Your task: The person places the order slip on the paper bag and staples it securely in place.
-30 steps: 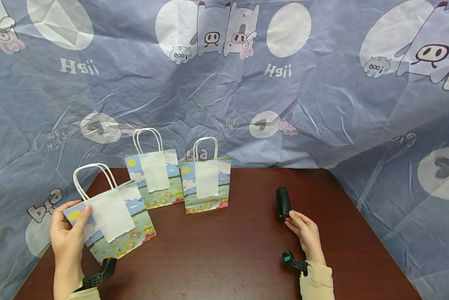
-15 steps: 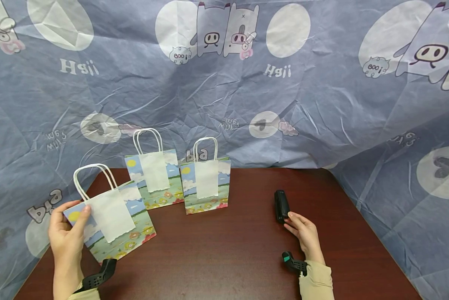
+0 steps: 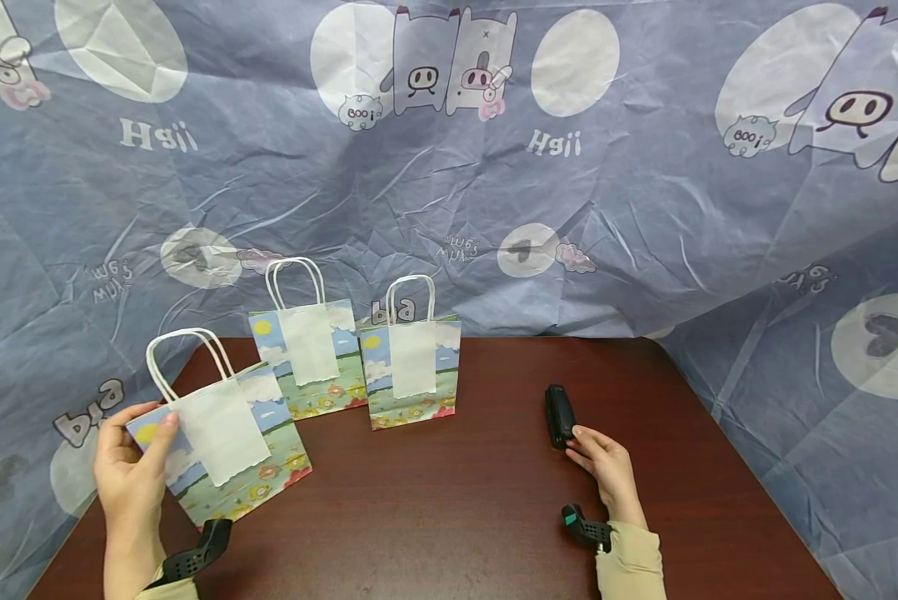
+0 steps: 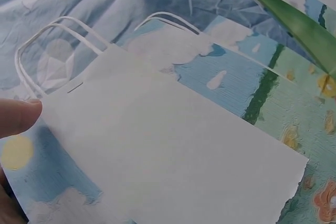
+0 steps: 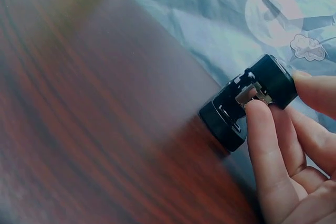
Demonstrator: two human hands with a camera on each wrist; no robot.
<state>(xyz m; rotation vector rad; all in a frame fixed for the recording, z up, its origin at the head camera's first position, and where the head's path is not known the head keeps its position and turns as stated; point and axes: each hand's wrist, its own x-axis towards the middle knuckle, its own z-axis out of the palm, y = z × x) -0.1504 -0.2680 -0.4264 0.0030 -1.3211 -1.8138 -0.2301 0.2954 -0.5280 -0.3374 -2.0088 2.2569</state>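
Observation:
My left hand (image 3: 132, 475) pinches the top left corner of a paper gift bag (image 3: 284, 450), thumb on the front. This bag tilts, has twisted white handles, and carries a painted sky and flower meadow. A white sheet (image 4: 173, 145) with a torn lower edge covers its middle; a staple (image 4: 75, 87) shows near the sheet's top. At the right, my right hand (image 3: 610, 471) grips a black stapler (image 3: 559, 414) by its near end. In the right wrist view the thumb presses one side of the stapler (image 5: 226, 116) and fingertips touch the metal part underneath.
Two similar bags stand upright behind the held one, a left bag (image 3: 347, 358) and a middle bag (image 3: 449, 367), each with a white sheet on its front. The dark red wooden table (image 3: 449, 517) backs onto a crumpled blue patterned cloth (image 3: 644, 233).
My right hand and the stapler have shifted slightly left and nearer to me. The left hand still holds the bag in nearly the same place.

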